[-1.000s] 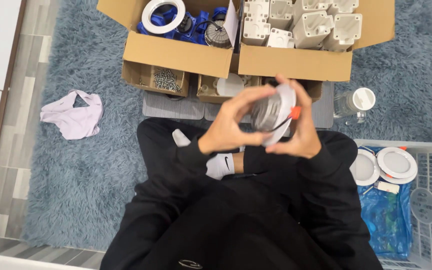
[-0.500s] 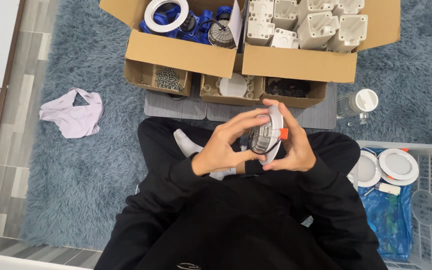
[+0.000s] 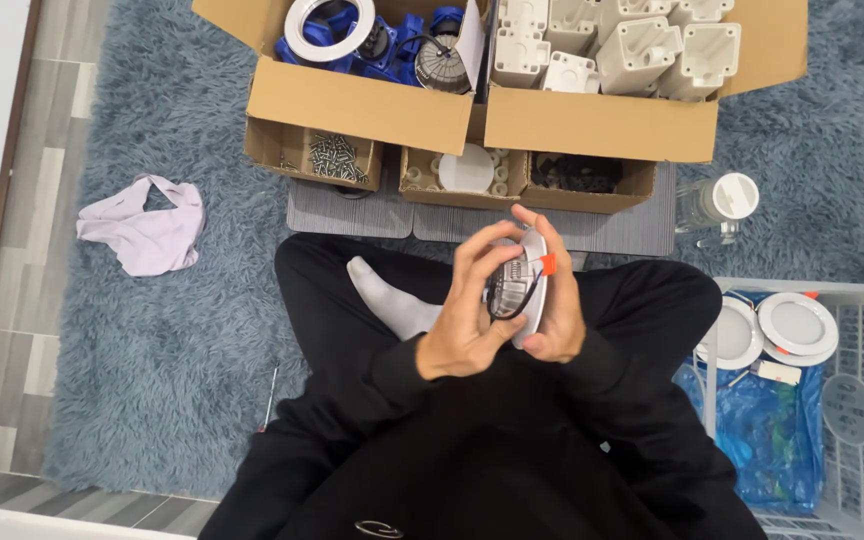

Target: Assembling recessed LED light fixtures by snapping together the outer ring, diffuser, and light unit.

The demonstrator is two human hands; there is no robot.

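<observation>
1. While seated cross-legged on a blue shag rug [image 3: 152,350], left hand [image 3: 467,325] and right hand [image 3: 557,310] both clasp a round white recessed light fitting [image 3: 522,290] above the lap;
2. its orange spring clip [image 3: 548,264] could snap onto fingertips, judging by their closeness.

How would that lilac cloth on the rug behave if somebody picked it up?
The lilac cloth would probably be floppy: it lies crumpled in soft folds on the shaggy blue rug. It looks thin, so likely light for its size and apt to droop from the fingers. It should not roll or tip, and the rug's pile may drag on it if pushed.
</observation>
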